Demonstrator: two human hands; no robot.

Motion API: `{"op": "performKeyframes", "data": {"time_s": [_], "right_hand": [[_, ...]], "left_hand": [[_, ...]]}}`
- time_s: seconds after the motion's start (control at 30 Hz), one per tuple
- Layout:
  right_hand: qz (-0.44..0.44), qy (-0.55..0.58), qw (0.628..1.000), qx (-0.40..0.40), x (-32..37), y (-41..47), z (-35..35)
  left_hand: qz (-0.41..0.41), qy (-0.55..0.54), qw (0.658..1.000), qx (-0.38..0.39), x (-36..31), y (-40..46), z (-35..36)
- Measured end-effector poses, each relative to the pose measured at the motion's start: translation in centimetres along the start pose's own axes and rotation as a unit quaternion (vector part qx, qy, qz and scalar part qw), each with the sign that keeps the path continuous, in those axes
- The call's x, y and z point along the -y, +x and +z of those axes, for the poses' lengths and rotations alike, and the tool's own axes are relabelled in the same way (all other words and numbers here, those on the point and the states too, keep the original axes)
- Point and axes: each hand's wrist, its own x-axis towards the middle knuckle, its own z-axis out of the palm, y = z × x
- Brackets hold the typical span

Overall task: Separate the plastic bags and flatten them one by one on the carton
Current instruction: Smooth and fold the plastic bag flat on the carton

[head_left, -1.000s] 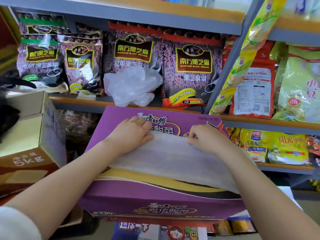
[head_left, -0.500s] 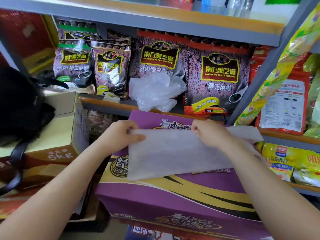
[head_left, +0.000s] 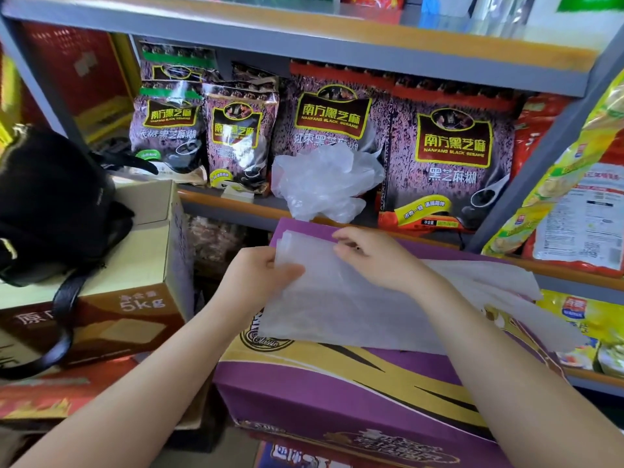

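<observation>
— What could be going wrong for you here?

— I'm holding a flat stack of plastic bags (head_left: 354,305) just over the purple carton (head_left: 337,393). My left hand (head_left: 260,282) is gripping the stack's left edge, thumb on top, fingers curled under it. My right hand (head_left: 378,255) is pinching at the top edge, fingertips closed on the film. The sheets are clinging together, so I'm risking two coming away as one. The film is thin and slippery; I judge a hard tug could be stretching or tearing it, or sliding the loose right end off the carton's far edge.

— How many things are you counting, near to far?

— Two hands, one carton under them. The stack is showing several layered edges at its top left corner; I cannot tell how many bags. To my left, one brown box (head_left: 111,282) marked 5 kg is carrying one black bag (head_left: 50,204) with a strap. Beyond, on the shelf (head_left: 236,207), one crumpled clump of clear bags (head_left: 324,184) is sitting just past the carton, so more separating is waiting. Behind it, four black sesame packs (head_left: 452,157) are facing me, with others tucked behind.
</observation>
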Motion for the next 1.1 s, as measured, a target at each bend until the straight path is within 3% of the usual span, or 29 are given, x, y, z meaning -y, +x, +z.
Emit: {"op": "performKeyframes", "data": {"time_s": [0.27,0.47,0.57,0.63,0.7,0.77,0.9,1.1], "right_hand": [[-0.054,-0.110,0.992,0.019,-0.7,0.6,2.1],[-0.052,-0.101,0.993,0.017,-0.6,1.1,2.2],[-0.048,-0.085,0.995,0.011,-0.6,1.1,2.3],[-0.047,-0.102,0.994,0.007,-0.4,1.2,2.4],[-0.050,-0.126,0.991,0.010,-0.3,1.4,2.6],[-0.052,-0.145,0.988,0.012,-0.2,1.4,2.6],[-0.049,-0.161,0.986,0.013,-0.1,1.4,2.6],[0.033,-0.209,0.977,0.025,-3.4,-0.3,0.0]], "left_hand": [[0.054,0.141,0.987,-0.061,1.0,0.0,0.1],[0.017,0.046,0.998,-0.032,1.4,0.4,-0.8],[0.047,0.069,0.996,-0.025,1.3,0.1,-0.7],[0.146,0.192,0.969,-0.059,1.6,-0.5,-0.2],[0.248,0.378,0.887,-0.092,2.4,-0.8,0.7],[0.282,0.456,0.843,-0.054,2.9,-0.9,1.2],[0.202,0.486,0.846,0.087,2.7,-1.4,1.5],[0.134,0.518,0.840,0.089,2.1,-1.2,2.1]]}}
